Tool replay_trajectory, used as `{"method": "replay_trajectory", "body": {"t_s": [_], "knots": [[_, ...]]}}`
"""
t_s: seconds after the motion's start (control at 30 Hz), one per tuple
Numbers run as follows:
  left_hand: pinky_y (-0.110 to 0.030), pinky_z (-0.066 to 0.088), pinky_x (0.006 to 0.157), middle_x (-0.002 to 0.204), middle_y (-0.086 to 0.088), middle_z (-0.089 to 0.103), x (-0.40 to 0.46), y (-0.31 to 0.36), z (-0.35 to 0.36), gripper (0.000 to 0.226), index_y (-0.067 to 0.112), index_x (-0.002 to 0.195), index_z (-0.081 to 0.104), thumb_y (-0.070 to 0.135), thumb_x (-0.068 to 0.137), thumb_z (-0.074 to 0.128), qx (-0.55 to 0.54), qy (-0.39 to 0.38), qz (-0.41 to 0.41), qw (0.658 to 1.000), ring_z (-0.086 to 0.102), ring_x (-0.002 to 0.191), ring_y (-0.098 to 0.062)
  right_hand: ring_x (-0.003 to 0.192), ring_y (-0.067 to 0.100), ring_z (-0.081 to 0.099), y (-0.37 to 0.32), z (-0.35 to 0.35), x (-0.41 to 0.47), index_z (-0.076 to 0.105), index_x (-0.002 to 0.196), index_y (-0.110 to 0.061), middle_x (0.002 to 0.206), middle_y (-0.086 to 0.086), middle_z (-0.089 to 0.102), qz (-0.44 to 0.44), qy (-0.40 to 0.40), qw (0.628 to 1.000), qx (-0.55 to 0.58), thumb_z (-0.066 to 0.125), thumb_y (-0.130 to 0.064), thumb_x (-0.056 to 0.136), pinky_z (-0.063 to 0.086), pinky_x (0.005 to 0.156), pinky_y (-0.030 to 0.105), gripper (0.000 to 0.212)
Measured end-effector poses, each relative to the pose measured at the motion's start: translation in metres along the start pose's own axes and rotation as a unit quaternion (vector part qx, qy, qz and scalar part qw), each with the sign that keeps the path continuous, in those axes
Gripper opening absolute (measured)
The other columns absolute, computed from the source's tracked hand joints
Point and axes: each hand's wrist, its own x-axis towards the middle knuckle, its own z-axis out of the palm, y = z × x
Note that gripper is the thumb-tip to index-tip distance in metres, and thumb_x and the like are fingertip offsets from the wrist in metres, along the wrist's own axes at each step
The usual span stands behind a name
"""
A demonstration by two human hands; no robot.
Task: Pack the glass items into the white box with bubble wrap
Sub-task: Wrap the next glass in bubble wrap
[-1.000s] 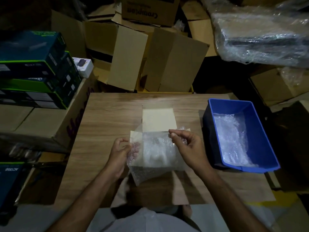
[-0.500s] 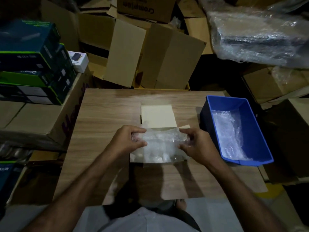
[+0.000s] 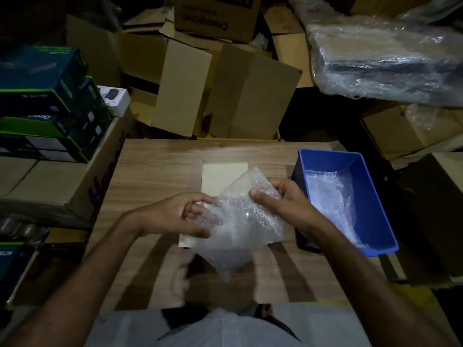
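A sheet of bubble wrap (image 3: 240, 221) is held up between both hands above the middle of the wooden table (image 3: 155, 176), tilted with one corner pointing down. My left hand (image 3: 180, 216) grips its left edge and my right hand (image 3: 280, 199) pinches its upper right corner. Behind and under the wrap lies the white box (image 3: 220, 176), its pale lid flap open toward the far side; most of the box is hidden by the wrap. I cannot tell whether a glass item is inside the wrap.
A blue plastic bin (image 3: 363, 196) holding more bubble wrap sits on the table's right side. Cardboard boxes (image 3: 225, 83) crowd behind the table. Stacked dark product boxes (image 3: 45, 101) stand at the left, and a plastic-wrapped bundle (image 3: 385, 58) lies at the upper right.
Half a second ago both hands pressed the bubble wrap flat on the white box. The wrap is now lifted off the box and turned at an angle between the hands.
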Motion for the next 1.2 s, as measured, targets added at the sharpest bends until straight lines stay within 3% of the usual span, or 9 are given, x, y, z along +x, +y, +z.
{"method": "replay_trajectory", "body": {"t_s": [0.13, 0.27, 0.47, 0.6, 0.67, 0.83, 0.97, 1.1, 1.2], "knots": [[-0.03, 0.06, 0.08, 0.113, -0.007, 0.076, 0.029, 0.019, 0.034, 0.034, 0.006, 0.128, 0.062, 0.011, 0.095, 0.068, -0.037, 0.088, 0.076, 0.992, 0.074, 0.098, -0.019, 0.087, 0.023, 0.074, -0.001, -0.011, 0.006, 0.077, 0.104, -0.012, 0.102, 0.015, 0.076, 0.085, -0.035, 0.966, 0.241, 0.067, -0.035, 0.095, 0.062, 0.08, 0.036, 0.026], [-0.02, 0.055, 0.068, 0.103, -0.009, 0.078, 0.039, 0.006, 0.055, 0.028, 0.002, 0.121, 0.065, 0.01, 0.093, 0.068, -0.106, 0.238, 0.091, 0.961, 0.072, 0.081, -0.008, 0.137, 0.04, 0.05, 0.046, -0.009, -0.006, 0.053, 0.143, -0.005, 0.143, 0.022, 0.056, 0.164, -0.093, 0.852, 0.488, 0.077, -0.059, 0.08, 0.033, 0.12, 0.052, 0.087], [-0.023, 0.058, 0.062, 0.107, -0.026, 0.073, 0.045, -0.004, 0.087, 0.048, 0.003, 0.132, 0.05, -0.001, 0.089, 0.071, -0.194, 0.328, 0.05, 0.923, 0.074, 0.079, -0.014, 0.101, 0.026, 0.073, 0.07, 0.005, -0.02, 0.051, 0.142, -0.004, 0.121, 0.017, 0.071, 0.169, -0.007, 0.911, 0.377, 0.079, -0.01, 0.085, 0.062, 0.083, 0.033, 0.063], [-0.013, 0.055, 0.063, 0.109, 0.01, 0.061, 0.045, -0.002, 0.1, 0.092, 0.034, 0.153, 0.022, -0.004, 0.087, 0.073, -0.131, 0.376, 0.057, 0.915, 0.068, 0.085, 0.014, 0.099, 0.018, 0.075, 0.068, -0.006, -0.021, 0.038, 0.147, -0.025, 0.115, 0.009, 0.071, 0.077, 0.061, 0.969, 0.225, 0.076, 0.005, 0.084, 0.061, 0.073, 0.029, 0.08], [-0.02, 0.059, 0.076, 0.12, 0.009, 0.06, 0.045, -0.007, 0.099, 0.1, 0.044, 0.155, 0.024, 0.0, 0.083, 0.078, -0.101, 0.352, 0.072, 0.928, 0.067, 0.104, 0.006, 0.109, 0.021, 0.072, 0.074, -0.013, -0.024, 0.034, 0.151, -0.032, 0.125, 0.01, 0.068, 0.005, 0.01, 0.981, 0.193, 0.077, 0.008, 0.082, 0.06, 0.081, 0.031, 0.091], [-0.036, 0.061, 0.088, 0.119, -0.002, 0.073, 0.049, -0.002, 0.099, 0.066, 0.022, 0.13, 0.066, 0.009, 0.069, 0.09, -0.003, 0.335, 0.031, 0.942, 0.073, 0.103, -0.016, 0.098, 0.018, 0.074, 0.083, -0.022, -0.02, 0.061, 0.136, -0.016, 0.128, 0.004, 0.067, -0.033, -0.024, 0.999, 0.006, 0.086, 0.0, 0.075, 0.062, 0.084, 0.034, 0.068], [-0.027, 0.056, 0.075, 0.096, 0.004, 0.063, 0.049, -0.001, 0.098, 0.013, 0.029, 0.094, 0.077, 0.026, 0.083, 0.083, 0.184, 0.356, 0.022, 0.916, 0.064, 0.086, -0.006, 0.07, 0.0, 0.064, 0.073, -0.033, -0.015, 0.079, 0.089, -0.005, 0.081, 0.006, 0.072, -0.1, -0.013, 0.984, -0.146, 0.084, -0.012, 0.081, 0.049, 0.067, 0.013, 0.012], [-0.031, 0.057, 0.088, 0.113, -0.002, 0.07, 0.044, -0.006, 0.096, 0.019, 0.015, 0.112, 0.07, 0.024, 0.097, 0.065, 0.026, 0.325, 0.074, 0.942, 0.068, 0.105, -0.014, 0.076, 0.034, 0.063, 0.061, -0.042, -0.011, 0.067, 0.083, 0.013, 0.082, 0.03, 0.062, -0.082, -0.087, 0.992, -0.037, 0.076, -0.013, 0.09, 0.053, 0.065, 0.04, 0.028], [-0.044, 0.06, 0.081, 0.112, -0.013, 0.074, 0.043, -0.008, 0.095, 0.023, 0.008, 0.123, 0.059, 0.01, 0.101, 0.057, -0.112, 0.269, 0.065, 0.954, 0.073, 0.1, -0.029, 0.083, 0.023, 0.072, 0.066, -0.031, -0.007, 0.069, 0.103, -0.002, 0.093, 0.01, 0.074, -0.004, -0.091, 0.995, 0.049, 0.069, -0.018, 0.096, 0.058, 0.068, 0.031, 0.018]]}}
